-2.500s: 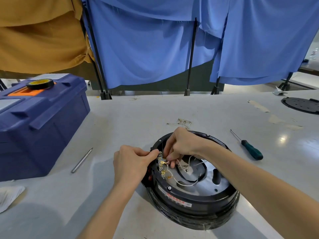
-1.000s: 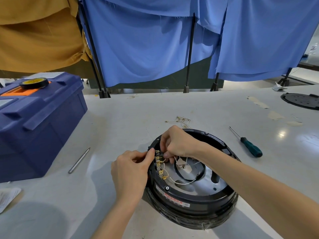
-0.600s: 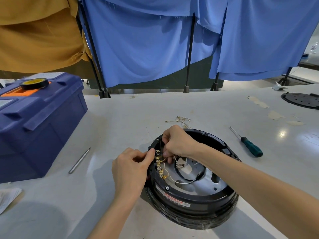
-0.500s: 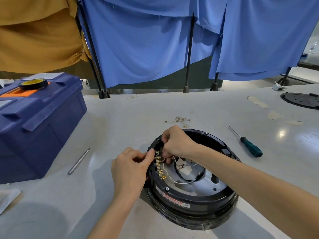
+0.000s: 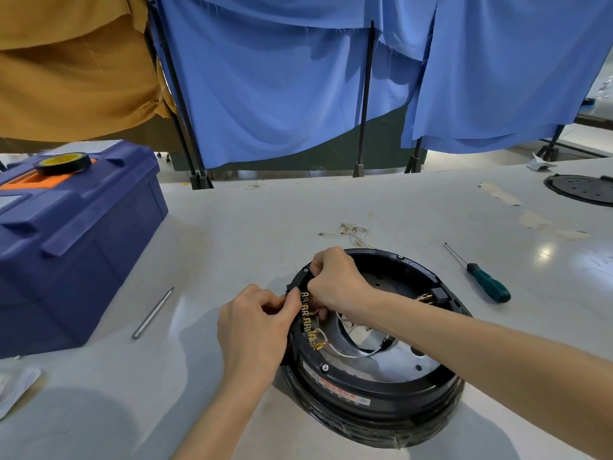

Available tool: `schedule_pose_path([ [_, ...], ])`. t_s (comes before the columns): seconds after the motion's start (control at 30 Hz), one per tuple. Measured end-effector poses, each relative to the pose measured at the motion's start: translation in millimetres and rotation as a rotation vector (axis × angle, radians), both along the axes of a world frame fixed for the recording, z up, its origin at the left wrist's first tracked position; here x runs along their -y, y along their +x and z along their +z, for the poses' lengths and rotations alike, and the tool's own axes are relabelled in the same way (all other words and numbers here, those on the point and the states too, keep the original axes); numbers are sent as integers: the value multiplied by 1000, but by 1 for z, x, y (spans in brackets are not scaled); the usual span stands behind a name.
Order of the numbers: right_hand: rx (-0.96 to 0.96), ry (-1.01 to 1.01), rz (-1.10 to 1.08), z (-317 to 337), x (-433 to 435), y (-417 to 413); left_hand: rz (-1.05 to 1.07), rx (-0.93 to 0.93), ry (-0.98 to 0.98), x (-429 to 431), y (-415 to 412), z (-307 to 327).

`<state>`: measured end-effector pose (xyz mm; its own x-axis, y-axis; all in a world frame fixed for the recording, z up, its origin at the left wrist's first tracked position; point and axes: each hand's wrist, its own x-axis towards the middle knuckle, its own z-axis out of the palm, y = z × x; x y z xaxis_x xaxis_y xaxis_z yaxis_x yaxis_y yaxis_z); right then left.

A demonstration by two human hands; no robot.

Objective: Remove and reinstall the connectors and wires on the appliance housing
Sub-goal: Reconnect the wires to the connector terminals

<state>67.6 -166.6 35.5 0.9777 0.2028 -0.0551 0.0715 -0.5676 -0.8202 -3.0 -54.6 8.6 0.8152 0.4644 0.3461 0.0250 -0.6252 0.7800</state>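
A round black appliance housing [image 5: 381, 386] lies open side up on the white table. A row of brass terminals [image 5: 307, 322] runs along its left inner rim, with white wires [image 5: 345, 351] curling from the lower ones into the middle. My left hand [image 5: 257, 330] grips the housing's left rim, thumb beside the terminal row. My right hand [image 5: 338, 282] reaches over the rim with curled fingers pinching at the top of the terminal row; what its fingertips hold is hidden.
A bundle of loose wires with brass connectors [image 5: 348, 231] lies just behind the housing. A green-handled screwdriver [image 5: 481, 277] is to the right, a metal rod [image 5: 152, 313] to the left. A blue toolbox [image 5: 69, 240] with a tape roll [image 5: 63, 162] stands far left. A black disc [image 5: 582, 189] sits far right.
My right hand has shifted slightly up the terminal row toward the far rim. My left hand stays on the housing's left rim.
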Motion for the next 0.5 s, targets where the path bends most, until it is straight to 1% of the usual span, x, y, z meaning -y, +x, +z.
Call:
schedule_pose_path([
  [0.13, -22, -7, 25, 1, 3, 0, -2, 11, -7, -1, 0, -2],
  [0.27, -104, -10, 185, 10, 15, 2, -36, 51, -76, -2, -4, -2],
  [0.33, -116, -39, 255, 16, 22, 1, -42, 59, -96, -1, -5, -2],
  [0.4, -59, -100, 278, 21, 27, -1, -52, 68, -119, 0, -7, -1],
  [0.5, 131, -252, 296, 30, 36, -5, -84, 70, -176, 0, -12, -1],
])
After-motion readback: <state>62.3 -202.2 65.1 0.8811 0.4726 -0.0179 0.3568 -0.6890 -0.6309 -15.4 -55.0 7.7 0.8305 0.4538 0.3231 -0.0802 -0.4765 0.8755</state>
